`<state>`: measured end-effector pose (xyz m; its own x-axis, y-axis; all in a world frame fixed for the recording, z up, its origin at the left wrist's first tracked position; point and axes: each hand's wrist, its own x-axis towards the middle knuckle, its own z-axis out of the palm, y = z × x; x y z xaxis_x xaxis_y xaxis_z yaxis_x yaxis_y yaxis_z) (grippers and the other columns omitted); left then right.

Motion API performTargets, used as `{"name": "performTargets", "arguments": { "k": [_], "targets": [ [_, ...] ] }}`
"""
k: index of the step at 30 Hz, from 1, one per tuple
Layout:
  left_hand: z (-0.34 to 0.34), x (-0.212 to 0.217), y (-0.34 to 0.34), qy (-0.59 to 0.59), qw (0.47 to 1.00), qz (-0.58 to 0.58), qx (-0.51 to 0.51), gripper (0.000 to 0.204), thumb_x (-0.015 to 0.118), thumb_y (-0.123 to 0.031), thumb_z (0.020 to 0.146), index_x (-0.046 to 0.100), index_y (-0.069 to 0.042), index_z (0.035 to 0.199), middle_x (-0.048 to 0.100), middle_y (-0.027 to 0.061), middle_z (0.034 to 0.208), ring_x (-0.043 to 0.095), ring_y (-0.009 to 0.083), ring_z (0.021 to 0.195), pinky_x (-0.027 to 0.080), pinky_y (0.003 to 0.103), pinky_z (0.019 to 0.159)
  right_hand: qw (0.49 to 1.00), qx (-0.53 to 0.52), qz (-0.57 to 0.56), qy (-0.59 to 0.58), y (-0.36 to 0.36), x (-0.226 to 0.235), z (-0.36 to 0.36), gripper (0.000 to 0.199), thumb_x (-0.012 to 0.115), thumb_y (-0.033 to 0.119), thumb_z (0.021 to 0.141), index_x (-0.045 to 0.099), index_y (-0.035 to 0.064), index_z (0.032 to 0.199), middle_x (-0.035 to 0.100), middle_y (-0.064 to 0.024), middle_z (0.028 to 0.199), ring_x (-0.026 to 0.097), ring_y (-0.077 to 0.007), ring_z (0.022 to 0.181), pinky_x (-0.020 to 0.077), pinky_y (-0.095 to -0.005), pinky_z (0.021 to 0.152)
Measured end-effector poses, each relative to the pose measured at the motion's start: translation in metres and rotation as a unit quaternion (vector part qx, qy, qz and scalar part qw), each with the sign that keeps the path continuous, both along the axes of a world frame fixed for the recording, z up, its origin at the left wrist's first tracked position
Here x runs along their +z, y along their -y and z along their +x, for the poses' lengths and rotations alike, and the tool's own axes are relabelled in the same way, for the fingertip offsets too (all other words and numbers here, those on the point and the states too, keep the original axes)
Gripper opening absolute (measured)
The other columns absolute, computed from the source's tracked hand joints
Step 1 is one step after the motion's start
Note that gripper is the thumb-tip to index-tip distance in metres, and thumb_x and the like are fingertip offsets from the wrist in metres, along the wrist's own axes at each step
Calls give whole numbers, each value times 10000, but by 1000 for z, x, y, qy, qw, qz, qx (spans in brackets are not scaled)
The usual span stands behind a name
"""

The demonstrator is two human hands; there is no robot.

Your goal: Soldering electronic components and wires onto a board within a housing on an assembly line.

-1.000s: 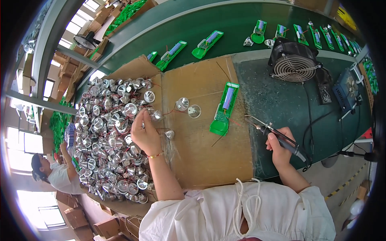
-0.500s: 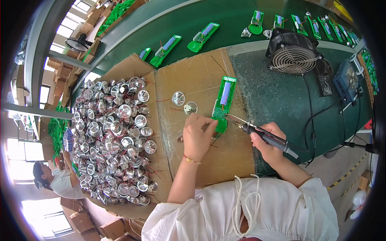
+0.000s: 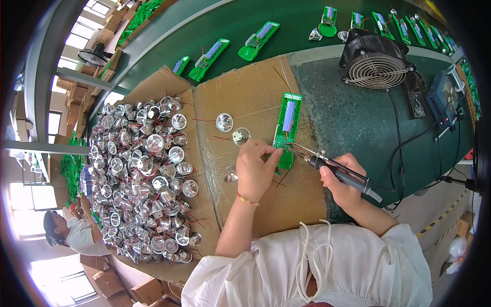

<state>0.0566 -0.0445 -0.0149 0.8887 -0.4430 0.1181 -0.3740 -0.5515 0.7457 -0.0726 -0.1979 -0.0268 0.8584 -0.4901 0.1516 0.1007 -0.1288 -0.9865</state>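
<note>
In front of me on the cardboard lies a green plastic housing [image 3: 289,105] with a purple-blue cylindrical battery [image 3: 289,116] and a small circuit board [image 3: 281,141]. My right hand [image 3: 341,179] grips a soldering iron [image 3: 348,177] with a thin metal feed tube [image 3: 304,149] alongside; its tip meets the board. At the board's left edge my left hand [image 3: 257,166] is closed in a pinch, and what its fingertips hold is too small to make out. Two silvery reflector cups [image 3: 224,122] with red wires lie beyond that hand. Another reflector [image 3: 231,176] sits partly hidden beside it.
A large heap of reflectors [image 3: 146,179] covers the cardboard at left. Behind, several green housings [image 3: 208,60] lie along a green surface. A black fan [image 3: 376,64] and a blue soldering station [image 3: 444,102] with cables stand at right. Another person [image 3: 76,233] is at far left.
The view has shifted slightly. Both hands stay at the circuit board, with the iron's tip still there and the left fingers still pinched.
</note>
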Motion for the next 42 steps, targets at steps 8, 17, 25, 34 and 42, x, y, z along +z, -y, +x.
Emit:
{"name": "performTargets", "arguments": {
  "k": [8, 17, 25, 34, 42],
  "targets": [
    [2, 0, 2, -5, 1000, 4, 0, 106, 688, -119, 703, 649, -21, 716, 557, 94, 740, 550, 222, 656, 436, 321, 594, 1000, -13, 3, 6, 1, 0, -4, 177, 617, 68, 790, 457, -9, 793, 565, -87, 617, 529, -88, 501, 442, -210, 460],
    [2, 1, 3, -23, 1000, -5, 5, 130, 707, -138, 689, 656, -20, 708, 560, 88, 736, 553, 217, 624, 431, 311, 574, 999, -28, 40, 12, 4, 2, -12, 188, 614, 82, 795, 450, -9, 811, 560, -96, 638, 533, -96, 507, 459, -221, 459],
    [-6, 16, -8, -133, 982, -116, 66, 112, 641, -90, 755, 640, 7, 812, 598, 89, 764, 567, 135, 641, 443, 264, 589, 999, -21, 39, 18, 8, 0, -16, 187, 615, 81, 794, 450, -8, 809, 558, -91, 635, 530, -93, 506, 448, -213, 452],
    [-16, 22, -50, -146, 973, -181, -14, 210, 493, -3, 819, 603, -12, 999, 604, 92, 987, 583, 165, 875, 456, 248, 756, 999, -1, 25, 25, 11, -3, -19, 179, 604, 70, 796, 445, -10, 807, 554, -94, 628, 521, -92, 494, 437, -208, 442],
    [-10, 2, -55, -62, 995, -76, 16, 139, 633, -1, 733, 640, -6, 872, 621, 82, 888, 588, 142, 758, 468, 247, 637, 1000, -1, 22, 17, 11, -1, -16, 182, 607, 70, 794, 444, -9, 807, 553, -90, 637, 524, -89, 505, 445, -211, 451]
  ]
}}
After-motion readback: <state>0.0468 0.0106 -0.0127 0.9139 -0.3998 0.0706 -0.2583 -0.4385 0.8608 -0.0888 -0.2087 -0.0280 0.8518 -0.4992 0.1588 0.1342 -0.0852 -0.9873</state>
